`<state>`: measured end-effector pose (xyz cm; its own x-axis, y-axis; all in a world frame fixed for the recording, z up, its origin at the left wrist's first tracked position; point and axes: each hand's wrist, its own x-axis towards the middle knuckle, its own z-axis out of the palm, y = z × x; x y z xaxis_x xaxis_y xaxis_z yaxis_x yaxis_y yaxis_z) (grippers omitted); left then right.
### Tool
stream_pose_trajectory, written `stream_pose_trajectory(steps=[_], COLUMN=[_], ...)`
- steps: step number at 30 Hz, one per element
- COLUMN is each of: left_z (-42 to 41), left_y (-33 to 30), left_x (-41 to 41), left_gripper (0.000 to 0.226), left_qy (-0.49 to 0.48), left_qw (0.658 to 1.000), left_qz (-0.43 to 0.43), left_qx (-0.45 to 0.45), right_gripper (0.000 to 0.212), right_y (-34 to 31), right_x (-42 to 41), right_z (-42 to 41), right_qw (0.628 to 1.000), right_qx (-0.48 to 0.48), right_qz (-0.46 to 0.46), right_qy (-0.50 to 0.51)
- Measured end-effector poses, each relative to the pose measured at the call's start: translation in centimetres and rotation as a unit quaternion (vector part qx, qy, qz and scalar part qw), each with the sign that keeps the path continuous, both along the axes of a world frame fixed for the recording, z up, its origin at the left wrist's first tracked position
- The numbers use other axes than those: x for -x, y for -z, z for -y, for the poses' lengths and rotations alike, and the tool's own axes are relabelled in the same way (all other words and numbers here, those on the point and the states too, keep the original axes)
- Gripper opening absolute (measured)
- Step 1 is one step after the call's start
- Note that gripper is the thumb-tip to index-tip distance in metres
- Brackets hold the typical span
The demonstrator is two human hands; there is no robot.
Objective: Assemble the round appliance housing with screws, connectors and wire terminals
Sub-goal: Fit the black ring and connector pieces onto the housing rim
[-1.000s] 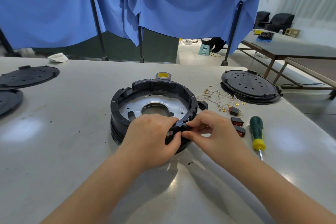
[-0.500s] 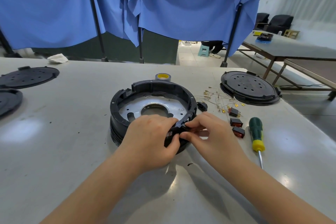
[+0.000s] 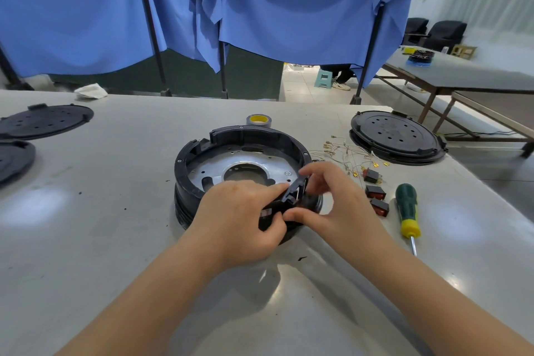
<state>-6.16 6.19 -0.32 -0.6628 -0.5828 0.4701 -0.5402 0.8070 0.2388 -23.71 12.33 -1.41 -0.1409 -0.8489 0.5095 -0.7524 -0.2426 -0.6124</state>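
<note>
Landmark: round housing (image 3: 242, 159), black ring w/ metal plate inside, sits flat on grey table (image 3: 115, 240), approx mid-table. Far left of housing: two black perforated covers (image 3: 46, 121), one cut by frame edge; white rag (image 3: 91, 91) behind them. Behind housing, just beside its far rim: tape roll (image 3: 259, 120), yellow core. At housing's near-right rim: left hand (image 3: 239, 220) grips the rim, thumb and fingers curled over the edge on a small black fitting (image 3: 291, 196); right hand (image 3: 338, 202) has thumb and forefinger pinched on same fitting from outside, other fingers spread apart. Judgement: housing is rigid moulded plastic, light-to-moderate wt, not slippery; hold by rim wall, as now; clips and tabs prob. brittle, so press square, no twisting. Right of housing: wire terminals (image 3: 344, 156), thin leads w/ brass ends, floppy, tangle easily, take by the metal end. Nearer, three rocker switches (image 3: 375, 191), then screwdriver (image 3: 407, 208), green/yellow handle. Far right of housing: a third black cover (image 3: 396, 136). Table smooth, glossy, some dark specks; small parts may slide. Room: blue cloth (image 3: 289, 9) hung on poles behind, second bench beyond, far right.
</note>
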Motion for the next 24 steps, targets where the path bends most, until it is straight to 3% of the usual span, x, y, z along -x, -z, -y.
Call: stream_pose_trajectory(steps=[2,4,9,14,24], left_z=[-0.1,-0.2,-0.3,-0.4,-0.7], left_y=[0.0,0.0,-0.1,0.0,0.2], left_x=[-0.3,-0.4,-0.4,-0.5,0.0], left_gripper=[0.056,0.053,0.048,0.046,0.047], left_qy=[-0.001,0.004,0.007,0.01,-0.01], left_qw=[1.0,0.999,0.999,0.998,0.996], left_qz=[-0.009,-0.022,-0.038,-0.051,-0.086], left_qx=[-0.023,-0.037,-0.039,-0.036,-0.032], right_gripper=[0.074,0.079,0.07,0.056,0.031], right_y=[-0.3,-0.4,-0.5,-0.9,-0.6], right_x=[0.6,0.9,1.2,2.0,1.4], right_z=[0.0,-0.1,-0.1,-0.4,-0.2], right_qw=[0.998,0.997,0.986,0.983,0.991], right_qx=[-0.011,-0.045,-0.12,-0.146,-0.095], right_qz=[-0.055,-0.06,-0.08,-0.029,-0.032], right_qy=[0.003,-0.018,-0.08,-0.11,-0.09])
